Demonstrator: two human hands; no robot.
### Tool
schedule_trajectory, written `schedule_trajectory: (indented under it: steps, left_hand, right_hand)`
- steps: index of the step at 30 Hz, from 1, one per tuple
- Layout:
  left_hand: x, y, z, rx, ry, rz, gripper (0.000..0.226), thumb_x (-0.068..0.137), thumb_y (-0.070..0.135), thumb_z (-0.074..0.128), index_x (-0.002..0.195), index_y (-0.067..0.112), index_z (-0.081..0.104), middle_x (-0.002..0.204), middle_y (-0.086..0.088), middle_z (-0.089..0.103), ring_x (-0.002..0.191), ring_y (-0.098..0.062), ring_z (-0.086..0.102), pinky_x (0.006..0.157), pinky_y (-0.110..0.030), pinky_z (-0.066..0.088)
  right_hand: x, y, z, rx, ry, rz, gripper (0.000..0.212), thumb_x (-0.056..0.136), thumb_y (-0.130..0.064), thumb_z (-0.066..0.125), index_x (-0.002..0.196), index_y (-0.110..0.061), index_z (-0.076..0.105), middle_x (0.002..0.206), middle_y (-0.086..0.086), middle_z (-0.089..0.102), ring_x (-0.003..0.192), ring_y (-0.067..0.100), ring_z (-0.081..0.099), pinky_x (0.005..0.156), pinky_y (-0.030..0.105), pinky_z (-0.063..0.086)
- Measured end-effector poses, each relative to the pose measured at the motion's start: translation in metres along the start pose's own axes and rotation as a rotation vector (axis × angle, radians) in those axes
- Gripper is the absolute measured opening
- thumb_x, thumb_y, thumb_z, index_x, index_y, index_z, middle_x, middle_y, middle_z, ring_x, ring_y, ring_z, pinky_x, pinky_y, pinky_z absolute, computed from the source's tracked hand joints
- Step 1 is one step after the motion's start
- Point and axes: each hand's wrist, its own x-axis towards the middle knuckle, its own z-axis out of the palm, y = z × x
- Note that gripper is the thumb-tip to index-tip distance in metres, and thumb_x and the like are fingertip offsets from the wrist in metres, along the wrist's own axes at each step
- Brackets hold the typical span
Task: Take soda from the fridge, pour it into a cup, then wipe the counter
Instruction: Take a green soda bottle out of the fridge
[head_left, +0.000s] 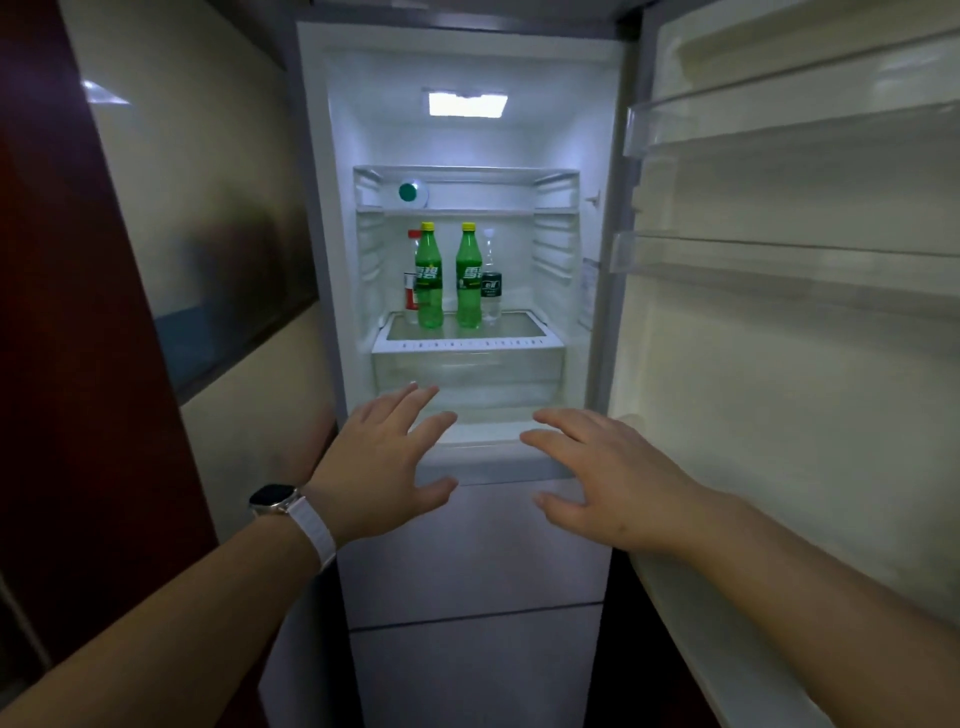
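Fridge: the fridge (470, 545) stood in front of you with its door (789, 364) swung wide to your right, and the interior light (466, 104) was lit.
Soda: two green soda bottles (429, 278) with yellow caps stood upright side by side on the glass shelf (467, 343), near the middle of it.
Other bottles: a bottle with a red label (411, 283) stood just behind the left green one, and a clear water bottle (490, 280) stood just beside the right green one.
Your left hand: your left hand (382, 467) was held out below the shelf, fingers spread and straight, with nothing in it; a watch (278, 500) on a white band sat on that wrist.
Your right hand: your right hand (608, 478) was held out beside the left, fingers spread, gripping nothing.
Gap: both of your hands were well apart from the bottles.
Upper shelf: a white object with a round green face (413, 192) lay at the left.
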Motion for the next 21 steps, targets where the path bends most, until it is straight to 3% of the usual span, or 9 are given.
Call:
schedule_trajectory:
  steps: [14, 21]
  left_hand:
    - [0.047, -0.057, 0.043, 0.018, 0.003, -0.034, 0.071, 0.075, 0.065, 0.047, 0.134, 0.025, 0.054, 0.147, -0.009, 0.046, 0.135, -0.029, 0.043, 0.105, -0.047, 0.038]
    - [0.106, -0.086, 0.084, 0.042, -0.061, -0.069, 0.075, 0.077, 0.07, 0.043, 0.139, 0.028, 0.047, 0.151, -0.009, 0.039, 0.138, -0.029, 0.037, 0.107, -0.049, 0.036]
  right_hand:
    - [0.087, 0.034, 0.025, -0.008, 0.003, -0.032, 0.069, 0.082, -0.064, 0.035, 0.145, -0.034, 0.031, 0.155, -0.008, 0.026, 0.14, 0.014, 0.026, 0.113, 0.038, 0.028]
    - [0.161, 0.075, 0.043, 0.014, 0.016, -0.071, 0.066, 0.089, -0.059, 0.046, 0.147, -0.034, 0.028, 0.157, -0.005, 0.024, 0.142, 0.017, 0.025, 0.114, 0.042, 0.026]
